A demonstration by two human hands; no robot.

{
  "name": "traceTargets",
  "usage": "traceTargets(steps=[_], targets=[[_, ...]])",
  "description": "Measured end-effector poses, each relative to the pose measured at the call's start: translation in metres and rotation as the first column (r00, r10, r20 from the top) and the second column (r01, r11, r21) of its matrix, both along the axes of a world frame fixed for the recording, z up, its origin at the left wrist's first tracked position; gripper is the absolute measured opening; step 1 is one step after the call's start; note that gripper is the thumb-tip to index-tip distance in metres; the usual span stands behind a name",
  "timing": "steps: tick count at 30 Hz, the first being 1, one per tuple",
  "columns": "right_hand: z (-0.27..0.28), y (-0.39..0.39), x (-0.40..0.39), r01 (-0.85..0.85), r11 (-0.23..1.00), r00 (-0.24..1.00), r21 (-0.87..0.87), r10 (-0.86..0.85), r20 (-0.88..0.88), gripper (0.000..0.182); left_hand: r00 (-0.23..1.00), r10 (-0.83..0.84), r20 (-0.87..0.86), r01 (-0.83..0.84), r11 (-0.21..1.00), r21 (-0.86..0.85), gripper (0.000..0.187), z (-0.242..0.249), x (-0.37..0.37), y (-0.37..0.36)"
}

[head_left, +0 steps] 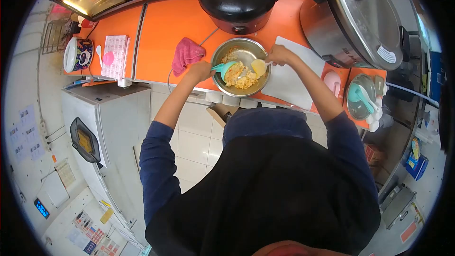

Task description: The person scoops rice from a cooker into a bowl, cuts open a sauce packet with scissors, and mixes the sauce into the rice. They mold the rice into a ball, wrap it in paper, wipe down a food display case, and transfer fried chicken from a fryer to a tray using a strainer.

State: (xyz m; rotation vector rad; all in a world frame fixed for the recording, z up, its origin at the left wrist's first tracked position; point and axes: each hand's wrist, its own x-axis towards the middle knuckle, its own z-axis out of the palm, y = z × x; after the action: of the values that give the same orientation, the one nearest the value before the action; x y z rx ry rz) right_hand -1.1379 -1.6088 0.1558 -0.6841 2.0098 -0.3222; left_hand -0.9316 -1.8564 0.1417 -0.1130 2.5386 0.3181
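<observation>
A round steel mixing bowl (262, 86) stands at the counter's front edge, holding a yellow-orange, rice-like food (244, 79). My left hand (202, 72) is closed on the handle of a teal scoop (226, 69), whose head rests in the food at the bowl's left side. From the right, my right hand (280, 55) grips the handle of a pale yellowish spoon (259, 67). Its head is in the bowl, against the food's right edge. The fingers of both hands are partly hidden at this distance.
The orange counter (163, 23) carries a pink cloth (187, 55), a black lidded cooker (239, 0), a large steel cooker (353, 23) and a white sheet (296, 78). At the right end, a clear bowl (355, 106) holds teal and white utensils. A white fridge (121, 118) stands left.
</observation>
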Motion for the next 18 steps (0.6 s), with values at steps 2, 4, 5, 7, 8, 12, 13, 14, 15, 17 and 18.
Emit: traceTargets(steps=[2, 4, 5, 7, 8, 12, 13, 14, 15, 17, 18], targets=[[-0.012, 0.012, 0.016, 0.111, 0.994, 0.99, -0.018, -0.109, 0.094, 0.029, 0.997, -0.026, 0.075, 0.029, 0.999, -0.035, 0.035, 0.015, -0.012, 0.013], [-0.027, 0.031, 0.035, 0.223, 0.975, 0.96, -0.02, -0.216, 0.177, 0.029, 0.988, -0.044, 0.151, 0.054, 0.996, -0.067, 0.035, 0.014, -0.011, 0.021], [-0.026, 0.04, 0.051, 0.317, 0.948, 0.933, -0.033, -0.305, 0.188, 0.029, 0.977, -0.056, 0.207, 0.058, 0.998, -0.002, 0.036, 0.0, -0.005, 0.024], [-0.021, 0.058, 0.091, 0.484, 0.87, 0.864, -0.098, -0.457, 0.211, 0.028, 0.939, 0.033, 0.344, -0.088, 0.985, 0.148, 0.039, -0.003, 0.006, 0.037], [-0.02, 0.063, 0.11, 0.557, 0.817, 0.824, -0.151, -0.52, 0.226, 0.028, 0.894, 0.124, 0.43, -0.235, 0.948, 0.216, 0.041, 0.002, 0.012, 0.048], [-0.029, 0.062, 0.152, 0.364, 0.737, 0.855, -0.569, -0.507, -0.11, 0.027, 0.785, 0.445, 0.43, -0.6, 0.718, 0.352, 0.044, -0.019, 0.05, 0.091], [-0.024, 0.056, 0.15, 0.342, 0.765, 0.873, -0.545, -0.473, -0.116, 0.026, 0.7, 0.584, 0.41, -0.713, 0.604, 0.357, 0.044, -0.019, 0.052, 0.104], [-0.021, 0.048, 0.15, 0.319, 0.791, 0.891, -0.521, -0.439, -0.121, 0.025, 0.591, 0.707, 0.39, -0.804, 0.471, 0.364, 0.044, -0.019, 0.052, 0.116], [-0.023, 0.038, 0.15, 0.321, 0.791, 0.89, -0.522, -0.44, -0.118, 0.025, 0.59, 0.707, 0.39, -0.804, 0.472, 0.362, 0.044, -0.017, 0.048, 0.125], [-0.023, 0.022, 0.152, 0.023, 0.911, 0.913, -0.411, -0.187, -0.362, 0.017, 0.516, 0.796, 0.317, -0.822, 0.356, 0.444, 0.046, -0.013, 0.041, 0.137], [-0.017, 0.017, 0.155, 0.019, 0.91, 0.913, -0.414, -0.185, -0.363, 0.017, 0.494, 0.805, 0.33, -0.808, 0.284, 0.516, 0.044, -0.033, 0.041, 0.136]])
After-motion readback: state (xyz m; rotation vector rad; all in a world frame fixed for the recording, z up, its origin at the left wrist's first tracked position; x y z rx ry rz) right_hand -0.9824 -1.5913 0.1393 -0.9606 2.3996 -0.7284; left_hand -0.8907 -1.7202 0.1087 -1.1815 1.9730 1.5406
